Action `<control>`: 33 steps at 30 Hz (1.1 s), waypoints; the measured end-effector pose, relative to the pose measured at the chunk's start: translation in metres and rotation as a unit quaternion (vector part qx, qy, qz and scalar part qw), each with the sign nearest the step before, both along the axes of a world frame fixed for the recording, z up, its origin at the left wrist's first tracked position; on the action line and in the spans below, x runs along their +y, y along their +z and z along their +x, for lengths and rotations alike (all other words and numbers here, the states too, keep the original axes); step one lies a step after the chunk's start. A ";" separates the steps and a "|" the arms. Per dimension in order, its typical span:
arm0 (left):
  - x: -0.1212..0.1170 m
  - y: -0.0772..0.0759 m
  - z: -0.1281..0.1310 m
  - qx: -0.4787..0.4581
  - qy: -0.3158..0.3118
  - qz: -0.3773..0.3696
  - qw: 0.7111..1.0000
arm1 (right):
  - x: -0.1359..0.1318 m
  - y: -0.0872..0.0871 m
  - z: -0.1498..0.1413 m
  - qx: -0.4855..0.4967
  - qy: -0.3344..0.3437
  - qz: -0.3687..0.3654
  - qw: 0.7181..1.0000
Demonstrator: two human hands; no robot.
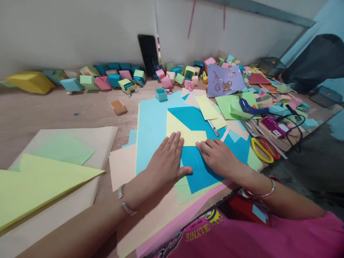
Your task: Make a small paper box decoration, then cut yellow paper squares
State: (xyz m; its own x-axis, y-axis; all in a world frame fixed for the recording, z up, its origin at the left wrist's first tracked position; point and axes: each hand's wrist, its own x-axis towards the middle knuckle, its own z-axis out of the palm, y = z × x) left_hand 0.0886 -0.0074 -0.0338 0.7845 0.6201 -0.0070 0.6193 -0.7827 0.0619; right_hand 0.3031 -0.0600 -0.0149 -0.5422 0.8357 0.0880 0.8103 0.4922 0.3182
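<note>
A pale yellow sheet of paper [195, 139] with a folded strip along its near edge lies on a darker blue sheet [199, 175]. My left hand [167, 157] rests flat over the strip's left end, fingers stretched out and the thumb on the blue paper. At the strip's right end, the curled fingers of my right hand [216, 154] pinch the yellow paper's near edge. Beneath these is a larger light blue sheet [150, 125]. A box cutter [213, 128] lies just beyond my right hand.
Scissors [262, 150] with yellow and red handles lie at the right, near a metal ruler [279, 150]. Small folded paper boxes [99, 83] line the wall, where a phone [148, 55] leans. A folded yellow sheet [48, 179] lies at the left.
</note>
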 end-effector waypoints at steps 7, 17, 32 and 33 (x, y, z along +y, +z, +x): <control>0.001 0.031 -0.005 0.056 0.033 -0.002 0.998 | -0.005 -0.004 0.008 0.030 0.012 -0.005 0.999; 0.060 0.001 0.068 -0.075 -0.063 -0.039 0.994 | -0.012 -0.001 0.004 0.029 -0.048 0.028 0.998; 0.046 0.000 0.053 -0.083 0.085 -0.032 0.992 | -0.020 0.023 0.029 0.084 -0.123 0.012 0.989; 0.047 0.001 0.046 -0.081 0.109 -0.032 0.990 | -0.013 0.032 0.033 0.096 -0.124 0.000 0.988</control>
State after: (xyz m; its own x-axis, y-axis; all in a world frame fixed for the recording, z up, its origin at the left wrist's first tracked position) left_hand 0.1350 0.0400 -0.0329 0.6254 0.7777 0.0637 0.7515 -0.6223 0.2191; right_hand 0.3362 -0.0730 0.0166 -0.2949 0.9405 0.1690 0.9511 0.2718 0.1468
